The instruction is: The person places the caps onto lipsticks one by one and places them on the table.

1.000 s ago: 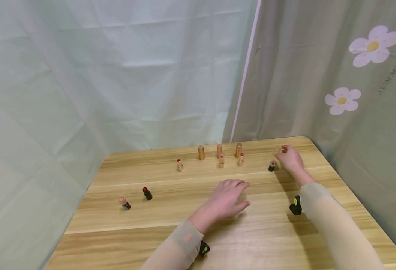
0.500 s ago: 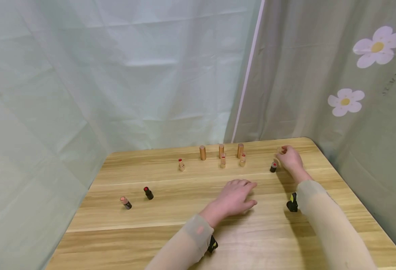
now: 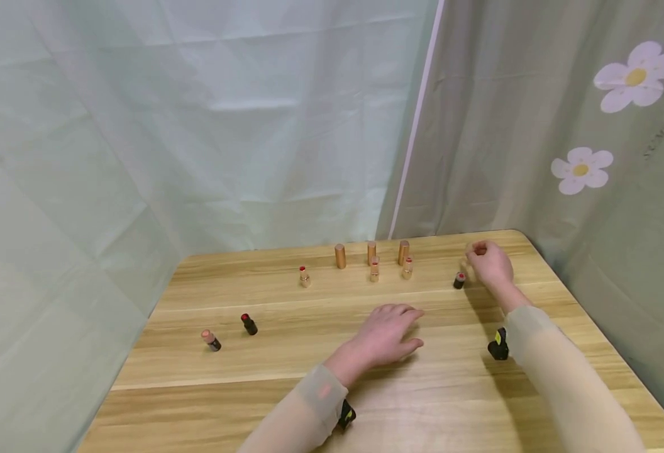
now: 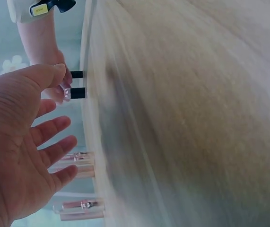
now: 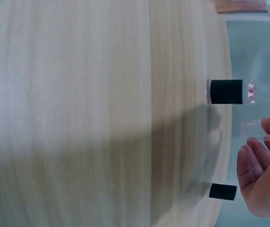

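Observation:
At the table's back right, my right hand (image 3: 492, 263) pinches a small clear cap (image 5: 252, 129) between thumb and fingers. Just left of that hand stands a short black lipstick (image 3: 459, 280) with a pinkish-red top. A second black cylinder (image 5: 223, 191) stands below the hand in the right wrist view; the hand hides it in the head view. My left hand (image 3: 385, 333) is held over the middle of the table, fingers spread and relaxed, palm facing away from the head camera. In the left wrist view nothing lies within the left hand (image 4: 26, 142).
Three copper tubes (image 3: 340, 257) stand along the back edge, with gold lipsticks (image 3: 407, 268) in front of them. Farther left stand a black lipstick (image 3: 249, 324) and a peach-topped lipstick (image 3: 210, 340). A curtain (image 3: 287, 126) hangs behind the wooden table (image 3: 241, 377).
My right hand has shifted slightly to the right in the last half second, still pinching the clear cap. My left hand has drifted a little left over the same span. The lipsticks stay put.

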{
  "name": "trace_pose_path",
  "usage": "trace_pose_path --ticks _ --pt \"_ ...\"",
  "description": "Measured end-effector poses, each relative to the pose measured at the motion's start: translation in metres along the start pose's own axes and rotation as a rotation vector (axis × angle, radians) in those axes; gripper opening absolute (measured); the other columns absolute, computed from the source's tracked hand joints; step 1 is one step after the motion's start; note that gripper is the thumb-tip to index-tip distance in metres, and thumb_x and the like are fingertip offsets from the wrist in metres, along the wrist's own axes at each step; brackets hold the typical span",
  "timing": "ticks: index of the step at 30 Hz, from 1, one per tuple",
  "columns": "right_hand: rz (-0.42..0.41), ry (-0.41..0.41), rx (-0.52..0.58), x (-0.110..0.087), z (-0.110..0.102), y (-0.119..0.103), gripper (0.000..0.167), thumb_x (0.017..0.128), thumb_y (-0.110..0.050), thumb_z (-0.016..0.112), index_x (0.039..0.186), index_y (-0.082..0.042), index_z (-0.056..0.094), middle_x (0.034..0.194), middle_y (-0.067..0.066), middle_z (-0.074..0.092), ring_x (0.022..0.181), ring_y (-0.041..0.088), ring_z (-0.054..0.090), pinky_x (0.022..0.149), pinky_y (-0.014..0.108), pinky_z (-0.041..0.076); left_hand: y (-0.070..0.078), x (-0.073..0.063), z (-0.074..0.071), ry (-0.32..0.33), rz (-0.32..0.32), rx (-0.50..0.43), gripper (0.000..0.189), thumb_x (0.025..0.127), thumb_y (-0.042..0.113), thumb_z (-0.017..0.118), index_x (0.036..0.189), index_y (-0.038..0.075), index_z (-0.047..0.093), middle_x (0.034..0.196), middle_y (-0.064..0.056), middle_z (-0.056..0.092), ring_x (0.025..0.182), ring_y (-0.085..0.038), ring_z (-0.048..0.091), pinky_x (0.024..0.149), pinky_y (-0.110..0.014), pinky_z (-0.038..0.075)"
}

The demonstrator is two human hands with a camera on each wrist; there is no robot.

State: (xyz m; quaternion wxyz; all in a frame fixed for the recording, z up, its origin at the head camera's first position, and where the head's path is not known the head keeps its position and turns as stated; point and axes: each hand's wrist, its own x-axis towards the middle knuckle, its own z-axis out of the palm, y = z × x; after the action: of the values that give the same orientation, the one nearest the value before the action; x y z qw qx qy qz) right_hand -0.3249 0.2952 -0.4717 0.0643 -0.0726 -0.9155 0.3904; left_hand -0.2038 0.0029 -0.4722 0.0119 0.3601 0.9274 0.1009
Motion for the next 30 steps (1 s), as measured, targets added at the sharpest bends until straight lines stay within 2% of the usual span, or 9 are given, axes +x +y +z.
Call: trace_pose_path --ticks 8,15,23,27,30 --pt "-0.073 0.047 0.051 -0.008 -0.006 -0.013 0.053 0.103 -0.038 0.049 0.141 0.000 0.053 0.127 0.022 0.061 0.114 0.040 0.058 0.095 0.054 0.044 0.000 -0.007 -0.010 0.010 0.011 -0.017 0.063 0.101 0.047 0.060 0.155 0.019 0.045 0.152 0.001 0.049 0.140 -0.021 0.045 0.118 -0.042 0.032" --pt "-0.107 0.033 0.166 -0.025 -0.009 -0.033 0.049 0.102 -0.037 0.059 0.137 -0.003 0.059 0.125 0.019 0.063 0.114 0.035 0.059 0.094 0.046 0.046 -0.007 -0.020 -0.023 0.059 0.033 -0.009 0.061 0.101 0.043 0.063 0.153 0.016 0.047 0.150 0.000 0.052 0.138 -0.022 0.047 0.117 -0.042 0.033" --pt "-0.136 -0.037 0.271 -0.049 -0.003 -0.050 0.052 0.100 -0.042 0.064 0.134 -0.003 0.059 0.124 0.017 0.063 0.114 0.029 0.058 0.079 0.023 0.050 -0.023 -0.043 -0.033 0.105 0.022 -0.017 0.061 0.099 0.041 0.066 0.152 0.016 0.049 0.148 -0.001 0.053 0.137 -0.022 0.048 0.116 -0.043 0.035" --pt "-0.137 -0.079 0.348 -0.063 0.004 -0.059 0.052 0.099 -0.040 0.067 0.133 -0.002 0.059 0.125 0.017 0.063 0.110 0.022 0.058 0.078 0.018 0.050 -0.030 -0.055 -0.035 0.112 0.002 -0.024 0.061 0.099 0.040 0.067 0.152 0.016 0.049 0.148 -0.001 0.054 0.137 -0.022 0.048 0.116 -0.044 0.034" --pt "-0.125 -0.106 0.421 -0.075 0.013 -0.065 0.051 0.099 -0.037 0.069 0.131 0.001 0.059 0.125 0.017 0.063 0.107 0.014 0.058 0.083 0.016 0.048 -0.034 -0.064 -0.036 0.113 -0.015 -0.030 0.060 0.099 0.040 0.068 0.151 0.016 0.050 0.147 -0.002 0.054 0.136 -0.022 0.048 0.116 -0.044 0.034"
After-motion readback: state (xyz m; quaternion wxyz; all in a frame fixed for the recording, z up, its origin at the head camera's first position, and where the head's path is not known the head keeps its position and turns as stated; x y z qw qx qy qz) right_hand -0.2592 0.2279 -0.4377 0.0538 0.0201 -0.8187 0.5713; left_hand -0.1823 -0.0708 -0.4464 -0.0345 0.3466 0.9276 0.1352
